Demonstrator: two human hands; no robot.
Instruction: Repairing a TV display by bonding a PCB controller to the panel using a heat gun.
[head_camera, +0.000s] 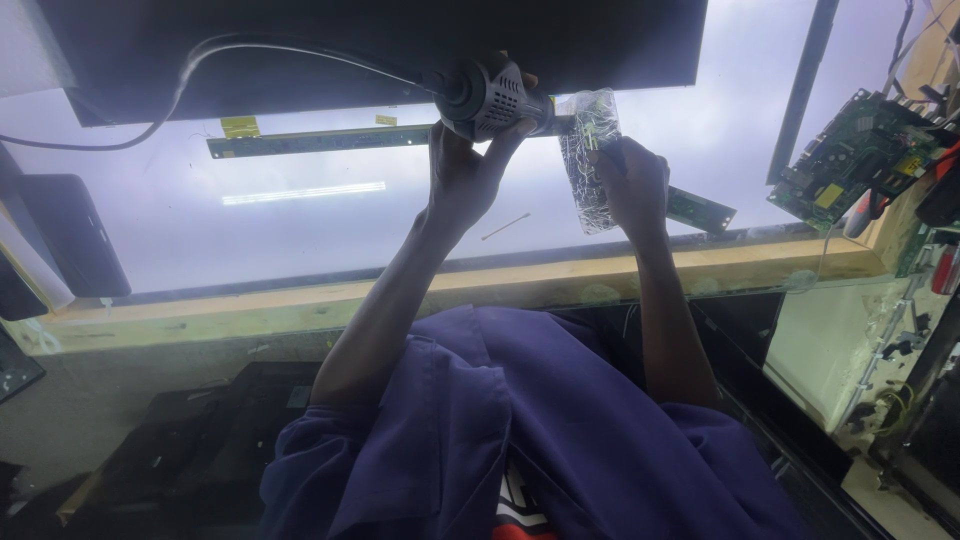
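Note:
My left hand (465, 165) grips a grey hot-air gun (495, 97) whose black cable (230, 50) runs off to the left. The gun's nozzle points right at a shiny crinkled foil piece (588, 165) lying over a long narrow green circuit strip (320, 140). My right hand (632, 185) rests on the foil's right edge and holds a thin dark tool against it; the tool's tip is hidden. Both hands are over a large lit white panel (300, 230).
A black screen panel (400, 40) lies along the far side. A green circuit board (860, 160) with wires sits at the right, near a dark bar (800, 90). A wooden bench edge (300, 305) runs in front. A dark flat object (60, 240) sits at left.

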